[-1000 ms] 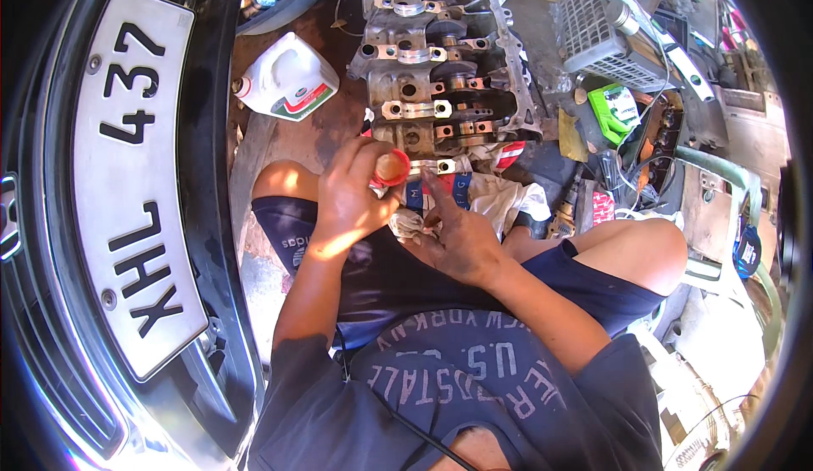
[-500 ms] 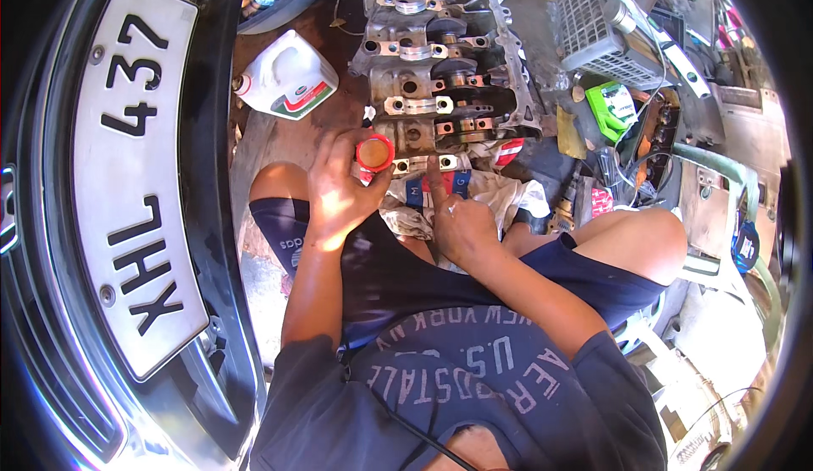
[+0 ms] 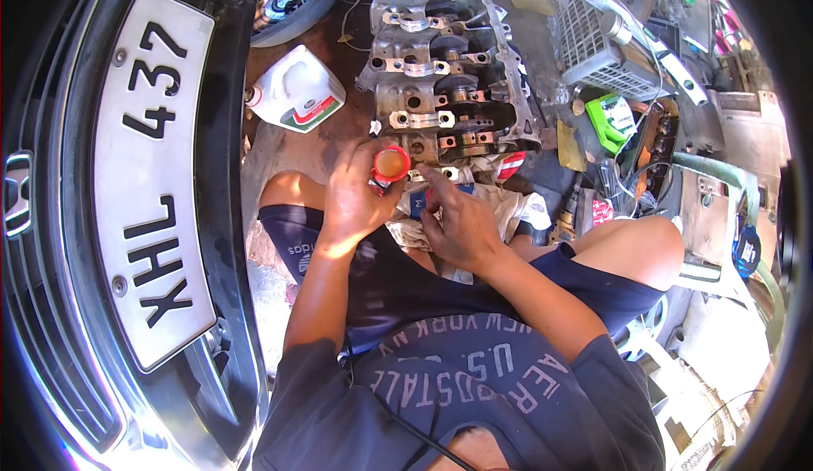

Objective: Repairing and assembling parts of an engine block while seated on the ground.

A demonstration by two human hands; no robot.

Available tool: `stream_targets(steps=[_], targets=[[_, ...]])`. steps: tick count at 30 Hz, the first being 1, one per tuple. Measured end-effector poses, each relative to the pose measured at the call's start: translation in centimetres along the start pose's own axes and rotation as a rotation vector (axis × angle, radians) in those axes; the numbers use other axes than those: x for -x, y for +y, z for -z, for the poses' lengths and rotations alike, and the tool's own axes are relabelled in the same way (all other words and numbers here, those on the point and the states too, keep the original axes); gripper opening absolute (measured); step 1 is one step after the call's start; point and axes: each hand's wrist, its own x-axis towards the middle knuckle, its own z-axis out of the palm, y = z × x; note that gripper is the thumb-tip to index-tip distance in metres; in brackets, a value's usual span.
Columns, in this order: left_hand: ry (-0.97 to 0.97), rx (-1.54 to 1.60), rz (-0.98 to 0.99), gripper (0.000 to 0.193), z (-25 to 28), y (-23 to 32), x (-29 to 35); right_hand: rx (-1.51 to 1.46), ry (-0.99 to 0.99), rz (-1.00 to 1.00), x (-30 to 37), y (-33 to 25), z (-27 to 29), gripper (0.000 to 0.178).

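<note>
At the far left we saw a car bumper (image 3: 229,175) with its white plate (image 3: 148,183), then a white jug (image 3: 295,90) lying on the stained dirt floor (image 3: 339,44). Our left hand (image 3: 351,200) gripped a small red-rimmed tub (image 3: 391,165) near the grey engine block (image 3: 445,73). Our right hand (image 3: 457,225), fingers curled with one extended, rested on a rag (image 3: 508,209). A wire basket (image 3: 593,35) stood far right.

- You sit in a car repair workshop: a stripped engine block (image 3: 445,90) at twelve o'clock.
- Car bumper (image 3: 127,217) at nine, oil jug (image 3: 296,90) at eleven.
</note>
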Motion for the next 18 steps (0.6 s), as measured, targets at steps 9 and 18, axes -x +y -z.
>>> stream_targets(steps=[9, 18], targets=[[-0.096, -0.065, -0.131, 0.047, -0.7, 0.6, -0.7, 0.145, -0.157, -0.086, -0.6, -1.7, 0.7, 0.077], [-0.080, 0.001, -0.206, 0.044, -0.2, 0.2, -3.2, -0.100, -0.165, -0.140, -1.7, -1.1, 2.4, 0.074]])
